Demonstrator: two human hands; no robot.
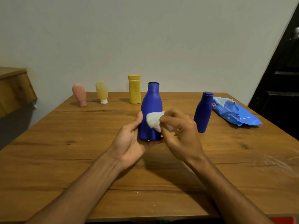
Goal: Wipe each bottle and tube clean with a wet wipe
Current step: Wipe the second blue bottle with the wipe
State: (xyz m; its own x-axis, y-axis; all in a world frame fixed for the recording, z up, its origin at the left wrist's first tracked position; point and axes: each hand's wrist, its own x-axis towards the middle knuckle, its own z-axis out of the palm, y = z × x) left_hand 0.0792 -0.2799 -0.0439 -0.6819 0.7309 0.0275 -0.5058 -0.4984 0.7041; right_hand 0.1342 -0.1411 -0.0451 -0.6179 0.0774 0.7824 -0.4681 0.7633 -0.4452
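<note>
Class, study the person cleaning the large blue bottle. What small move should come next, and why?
Probably slide the wet wipe upward toward the neck. The right hand pinches it against the lower body of the large blue bottle, which the left hand holds upright by its base, so the shoulder and neck above lie uncovered.

The tall dark-blue plastic bottle looks smooth and matt, and the crumpled white cloth wipe against it is soft. Under it the brown wooden table shows grain, knots and cracks; right of it the blue plastic-film wipes packet is glossy and crinkled
</note>
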